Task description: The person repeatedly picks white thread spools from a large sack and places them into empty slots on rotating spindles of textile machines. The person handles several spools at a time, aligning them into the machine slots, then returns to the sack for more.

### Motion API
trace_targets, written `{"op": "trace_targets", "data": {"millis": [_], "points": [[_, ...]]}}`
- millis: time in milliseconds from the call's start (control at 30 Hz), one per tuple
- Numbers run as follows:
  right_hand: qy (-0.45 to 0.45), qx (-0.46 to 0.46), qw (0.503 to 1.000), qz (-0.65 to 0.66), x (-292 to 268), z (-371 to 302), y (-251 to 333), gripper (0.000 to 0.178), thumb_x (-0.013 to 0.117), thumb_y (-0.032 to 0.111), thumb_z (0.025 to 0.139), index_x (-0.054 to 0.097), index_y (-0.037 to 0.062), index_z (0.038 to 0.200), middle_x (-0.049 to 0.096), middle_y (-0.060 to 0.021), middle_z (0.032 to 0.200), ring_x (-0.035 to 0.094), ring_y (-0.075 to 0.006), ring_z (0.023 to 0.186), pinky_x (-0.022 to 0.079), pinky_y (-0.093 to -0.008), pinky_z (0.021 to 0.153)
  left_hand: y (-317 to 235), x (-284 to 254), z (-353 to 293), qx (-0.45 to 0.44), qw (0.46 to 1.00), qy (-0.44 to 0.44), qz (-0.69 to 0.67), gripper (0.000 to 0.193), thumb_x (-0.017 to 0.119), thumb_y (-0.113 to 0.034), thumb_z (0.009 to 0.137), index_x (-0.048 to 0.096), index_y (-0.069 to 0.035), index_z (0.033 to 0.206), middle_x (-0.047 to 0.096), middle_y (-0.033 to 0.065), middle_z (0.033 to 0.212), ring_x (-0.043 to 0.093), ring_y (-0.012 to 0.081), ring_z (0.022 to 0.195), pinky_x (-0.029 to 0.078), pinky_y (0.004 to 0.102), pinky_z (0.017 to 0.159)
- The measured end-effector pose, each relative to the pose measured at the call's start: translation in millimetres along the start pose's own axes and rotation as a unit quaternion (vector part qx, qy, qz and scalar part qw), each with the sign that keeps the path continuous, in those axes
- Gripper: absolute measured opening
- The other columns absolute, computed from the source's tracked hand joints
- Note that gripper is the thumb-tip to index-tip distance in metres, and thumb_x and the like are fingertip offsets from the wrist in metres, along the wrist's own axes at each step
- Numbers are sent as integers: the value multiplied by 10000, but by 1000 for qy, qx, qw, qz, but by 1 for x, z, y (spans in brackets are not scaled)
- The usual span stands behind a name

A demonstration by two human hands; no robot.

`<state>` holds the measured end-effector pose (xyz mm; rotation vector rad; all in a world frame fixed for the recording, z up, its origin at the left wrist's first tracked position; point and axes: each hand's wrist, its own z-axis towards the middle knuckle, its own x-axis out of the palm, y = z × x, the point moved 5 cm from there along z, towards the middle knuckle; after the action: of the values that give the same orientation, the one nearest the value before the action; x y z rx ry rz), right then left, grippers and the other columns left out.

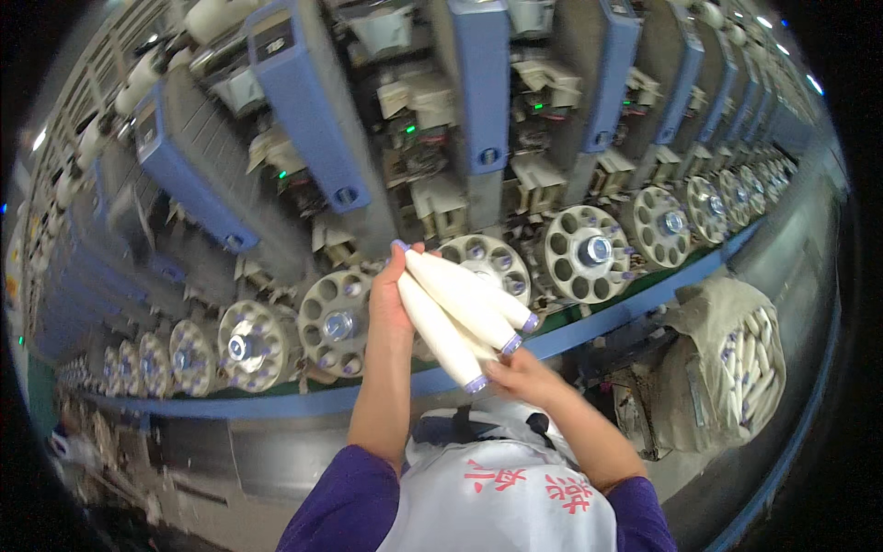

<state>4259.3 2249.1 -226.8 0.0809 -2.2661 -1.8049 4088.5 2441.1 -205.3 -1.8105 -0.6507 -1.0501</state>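
Observation:
Several white yarn bobbins (440, 327) with purple tube ends are fanned out in front of me, tips together at the upper left. My left hand (390, 293) is closed around their narrow upper ends, its thumb along the outer side. At the wide lower ends, my right hand (522, 377) is closed against the bobbins, with some fingertips hidden behind them. Directly behind the bunch is a round magazine (498, 259), partly covered by it. To its right, another round magazine (589, 255) has dark open pockets around a shiny hub.
A long row of winding units with blue panels (483, 92) runs across the view, with a blue rail (575, 336) below the magazines. At the right stands a cloth-lined bin (694, 368) full of white yarn bobbins (750, 373). More magazines (250, 345) line the left side.

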Motion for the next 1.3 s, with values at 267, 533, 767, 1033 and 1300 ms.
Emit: {"op": "trace_targets", "data": {"millis": [267, 533, 767, 1033, 1300], "points": [[-340, 93, 876, 329, -91, -144, -27, 159, 613, 194, 927, 531, 97, 831, 370, 55, 565, 297, -42, 406, 206, -207, 354, 38, 30, 11, -8, 998, 63, 29, 351, 652, -323, 912, 605, -17, 1079, 634, 169, 1115, 602, 307, 1054, 485, 466, 958], [-135, 36, 883, 448, -96, -119, -19, 209, 561, 141, 958, 451, 152, 781, 314, 85, 524, 281, -37, 371, 224, -208, 331, 123, 83, 29, -104, 986, 123, 45, 340, 663, -337, 901, 623, -30, 1043, 632, 140, 1078, 599, 291, 1033, 479, 445, 952], [-328, 73, 897, 288, -142, -184, -42, 101, 603, 164, 933, 597, 65, 946, 449, 42, 595, 390, -65, 439, 288, -231, 373, 135, 91, 20, -37, 991, 122, 45, 356, 681, -304, 895, 606, -33, 1111, 626, 122, 1100, 597, 274, 1041, 482, 444, 951], [-280, -151, 737, -596, -83, -69, 67, 258, 704, 272, 836, 579, 68, 740, 572, -84, 578, 597, -251, 510, 430, -371, 445, 179, 141, 0, 77, 933, 106, 336, 255, 714, -181, 885, 670, 2, 1056, 671, 63, 961, 624, 142, 851, 503, 299, 785], [-304, 219, 791, 483, -169, -248, -162, 406, 614, 232, 900, 382, 156, 575, 259, 77, 494, 251, -62, 393, 182, -237, 358, 116, 107, 23, 25, 979, 117, 163, 308, 719, -213, 866, 628, -11, 1080, 626, 117, 1109, 608, 254, 1001, 496, 416, 905]]}}
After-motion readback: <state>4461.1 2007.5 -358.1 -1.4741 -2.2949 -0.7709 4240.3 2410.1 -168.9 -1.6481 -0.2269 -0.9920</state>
